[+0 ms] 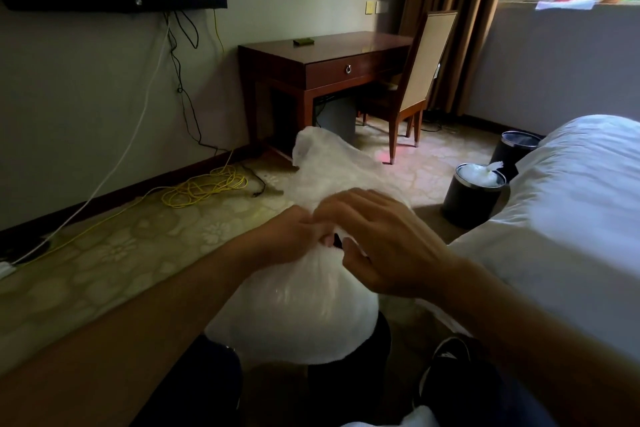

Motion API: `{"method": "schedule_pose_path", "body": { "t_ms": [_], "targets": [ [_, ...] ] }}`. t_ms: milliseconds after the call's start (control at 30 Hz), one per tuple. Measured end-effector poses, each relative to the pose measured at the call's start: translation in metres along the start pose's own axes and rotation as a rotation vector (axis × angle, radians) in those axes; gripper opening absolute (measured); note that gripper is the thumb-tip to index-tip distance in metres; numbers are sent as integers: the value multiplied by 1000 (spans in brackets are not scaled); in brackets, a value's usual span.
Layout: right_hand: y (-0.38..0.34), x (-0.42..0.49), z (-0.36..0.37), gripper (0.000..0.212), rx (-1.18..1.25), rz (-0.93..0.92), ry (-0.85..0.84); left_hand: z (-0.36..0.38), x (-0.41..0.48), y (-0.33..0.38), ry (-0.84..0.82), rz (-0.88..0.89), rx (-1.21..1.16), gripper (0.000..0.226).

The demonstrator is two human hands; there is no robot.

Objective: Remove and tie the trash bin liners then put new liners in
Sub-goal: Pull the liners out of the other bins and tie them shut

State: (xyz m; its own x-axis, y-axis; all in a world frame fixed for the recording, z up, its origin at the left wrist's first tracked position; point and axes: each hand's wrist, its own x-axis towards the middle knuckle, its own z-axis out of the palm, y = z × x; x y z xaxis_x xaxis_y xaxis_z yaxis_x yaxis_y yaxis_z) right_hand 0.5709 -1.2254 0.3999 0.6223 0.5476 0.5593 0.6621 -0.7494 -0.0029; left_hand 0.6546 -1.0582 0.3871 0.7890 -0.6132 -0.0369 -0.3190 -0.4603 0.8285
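Bed (571, 218) at right. Full white liner (298, 302) sits low centre on a black bin (346, 378), between the knees. Thin soft film; it looks light and slippery, and likely tears if yanked. Best hold: the gathered neck. Left hand (294, 236) and right hand (377, 243) both pinch that neck; the loose top flops forward.

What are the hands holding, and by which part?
Left hand and right hand both grip the liner at its gathered neck, above the bulging body.
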Motion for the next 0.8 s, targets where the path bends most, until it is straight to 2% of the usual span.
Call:
{"method": "schedule_pose_path", "body": {
  "t_ms": [67, 133, 200, 233, 300, 400, 433, 500, 600, 667, 733, 800],
  "targets": [
    [6, 2, -3, 82, -38, 6, -145, 1, -4, 1, -88, 46, 143, 37],
    [16, 3, -1, 112, -261, -20, -259, 6, -7, 2, -152, 85, 207, 41],
    [24, 3, 5, 121, -430, -13, -321, 9, -10, 8, -192, 132, 278, 41],
    [26, 4, 8, 116, -463, -15, -333, 10, -10, 9, -206, 154, 344, 41],
    [29, 7, 11, 89, -476, -9, -364, 8, -11, 9, -217, 208, 457, 36],
    [31, 11, 7, 35, -507, 117, -610, -3, -14, -1, -164, 216, 575, 16],
    [30, 9, 7, 22, -509, 151, -667, -6, -15, -6, -147, 208, 625, 16],
    [24, 3, 10, 20, -366, 289, -754, -10, -17, -14, -94, 208, 828, 16],
    [9, -1, 15, 29, 145, 587, -953, -3, -17, -16, 35, 250, 1300, 22],
    [0, 1, 14, 33, 372, 623, -1008, 9, -17, -21, 48, 212, 1378, 24],
    [-3, 2, 9, 36, 382, 584, -1003, 21, -16, -32, 29, 196, 1365, 23],
    [0, 1, 4, 31, 353, 548, -956, 30, -15, -40, 0, 192, 1345, 23]
  ]
}}
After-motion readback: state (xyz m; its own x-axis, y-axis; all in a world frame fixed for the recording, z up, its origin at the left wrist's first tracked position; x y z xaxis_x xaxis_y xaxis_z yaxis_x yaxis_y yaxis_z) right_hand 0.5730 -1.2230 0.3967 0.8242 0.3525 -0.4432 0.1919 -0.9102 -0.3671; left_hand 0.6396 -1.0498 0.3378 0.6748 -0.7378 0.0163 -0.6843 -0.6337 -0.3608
